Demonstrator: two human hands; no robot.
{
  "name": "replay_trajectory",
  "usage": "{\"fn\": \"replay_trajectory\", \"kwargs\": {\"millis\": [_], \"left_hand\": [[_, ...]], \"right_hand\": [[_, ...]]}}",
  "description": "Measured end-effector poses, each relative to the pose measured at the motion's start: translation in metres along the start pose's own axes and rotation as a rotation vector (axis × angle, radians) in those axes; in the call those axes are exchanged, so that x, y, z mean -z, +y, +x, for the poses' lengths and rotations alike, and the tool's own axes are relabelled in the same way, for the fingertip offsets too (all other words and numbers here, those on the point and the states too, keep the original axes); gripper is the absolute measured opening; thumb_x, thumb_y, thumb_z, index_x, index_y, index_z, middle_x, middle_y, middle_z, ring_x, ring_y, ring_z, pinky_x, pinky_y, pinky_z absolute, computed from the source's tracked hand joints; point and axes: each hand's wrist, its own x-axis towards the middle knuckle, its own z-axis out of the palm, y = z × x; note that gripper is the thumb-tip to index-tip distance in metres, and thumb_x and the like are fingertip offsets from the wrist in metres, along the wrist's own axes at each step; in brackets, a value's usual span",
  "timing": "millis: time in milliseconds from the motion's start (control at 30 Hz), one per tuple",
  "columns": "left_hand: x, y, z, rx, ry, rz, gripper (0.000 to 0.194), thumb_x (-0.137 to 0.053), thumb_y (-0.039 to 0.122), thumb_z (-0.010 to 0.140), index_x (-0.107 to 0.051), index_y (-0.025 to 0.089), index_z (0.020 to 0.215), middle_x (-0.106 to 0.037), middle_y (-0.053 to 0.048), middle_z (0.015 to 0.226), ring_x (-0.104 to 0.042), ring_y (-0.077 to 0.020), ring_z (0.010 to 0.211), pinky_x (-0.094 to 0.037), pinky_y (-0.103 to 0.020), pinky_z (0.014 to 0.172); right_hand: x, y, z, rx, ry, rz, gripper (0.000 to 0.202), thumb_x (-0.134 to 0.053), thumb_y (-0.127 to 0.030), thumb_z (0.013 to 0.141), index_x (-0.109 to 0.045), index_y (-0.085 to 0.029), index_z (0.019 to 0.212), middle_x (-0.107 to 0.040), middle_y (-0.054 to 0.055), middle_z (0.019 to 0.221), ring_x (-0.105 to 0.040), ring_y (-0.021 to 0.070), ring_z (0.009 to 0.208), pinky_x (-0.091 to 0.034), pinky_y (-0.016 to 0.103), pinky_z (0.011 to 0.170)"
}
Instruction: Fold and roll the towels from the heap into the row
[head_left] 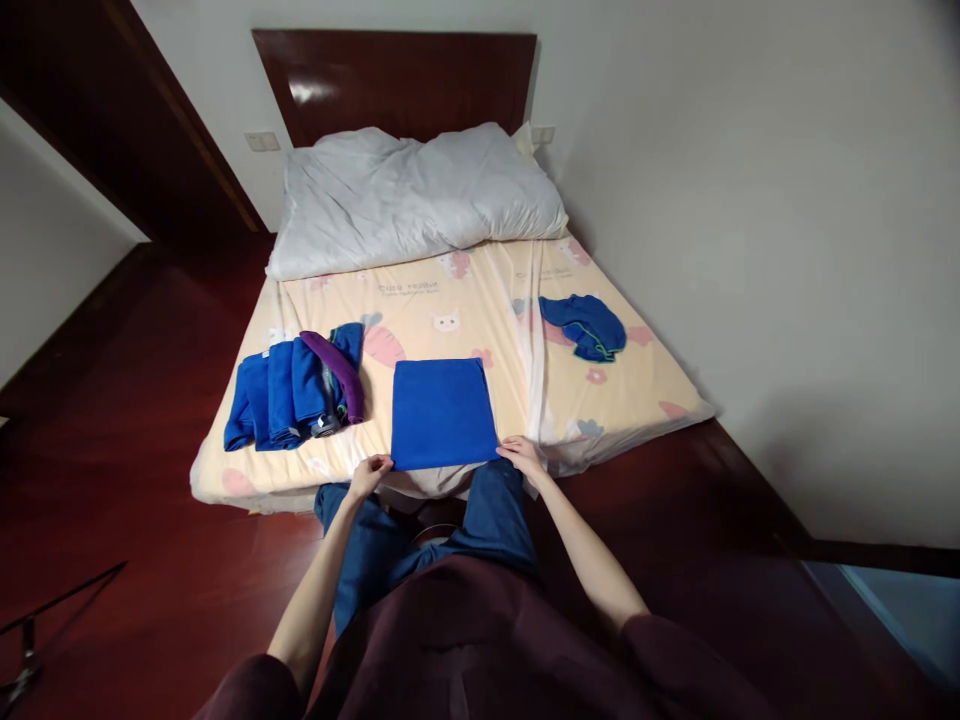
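Note:
A blue cloth (444, 415) lies flat as a neat rectangle near the front edge of the bed (450, 320). My left hand (371, 474) pinches its near left corner, and my right hand (519, 455) pinches its near right corner. To the left lies a row of folded blue cloths (281, 395), with a rolled purple cloth (337, 375) resting across the right part of them. A crumpled blue cloth with green edging (589, 325) sits on the right side of the bed.
A white quilt (420, 195) is heaped at the far end, before the dark wooden headboard (405, 85). A wall (750, 250) runs along the right. Part of a black stand (28, 640) shows on the floor at lower left.

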Motion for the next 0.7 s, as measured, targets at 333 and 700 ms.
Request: {"fn": "replay_trajectory", "kwargs": {"millis": [333, 700], "left_hand": [[0.003, 0.016, 0.025, 0.061, -0.009, -0.008, 0.074, -0.074, 0.08, 0.054, -0.074, 0.015, 0.088, -0.072, -0.008, 0.071, -0.063, -0.0195, 0.06, -0.051, -0.033, 0.062], [-0.007, 0.002, 0.009, 0.071, 0.085, -0.055, 0.056, -0.076, 0.067, 0.067, -0.075, 0.022, 0.099, -0.078, -0.009, 0.087, -0.073, -0.0268, 0.075, -0.06, -0.039, 0.07]], "right_hand": [[-0.032, -0.07, 0.102, 0.091, 0.042, -0.003, 0.023, -0.083, -0.029, 0.07, -0.073, -0.017, 0.086, -0.081, 0.01, 0.094, -0.077, 0.0234, 0.088, -0.062, 0.031, 0.073], [-0.068, -0.124, 0.251, 0.116, 0.186, -0.144, 0.013, -0.082, -0.02, 0.07, -0.075, -0.015, 0.079, -0.081, 0.011, 0.089, -0.079, 0.0232, 0.086, -0.063, 0.034, 0.084]]}}
